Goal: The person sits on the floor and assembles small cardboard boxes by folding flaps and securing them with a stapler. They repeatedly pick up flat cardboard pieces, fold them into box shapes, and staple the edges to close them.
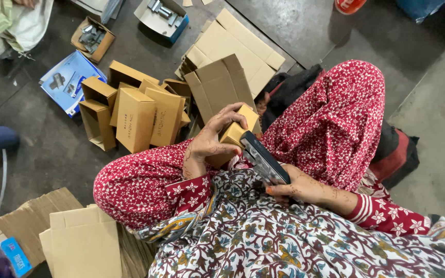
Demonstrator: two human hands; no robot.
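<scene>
My left hand (211, 140) grips a small brown cardboard box (239, 127) held over my lap, fingers curled over its top. My right hand (298, 188) holds a black and silver stapler (263, 157) whose nose presses against the lower edge of that box. I sit on the floor with knees bent, in red flowered cloth.
A cluster of folded brown boxes (137, 116) stands on the floor ahead of my knees. Flat cardboard blanks (233, 44) lie behind them, and more blanks (81, 239) at lower left. Open boxes of metal parts (161, 14) and a blue printed carton (68, 81) sit at upper left.
</scene>
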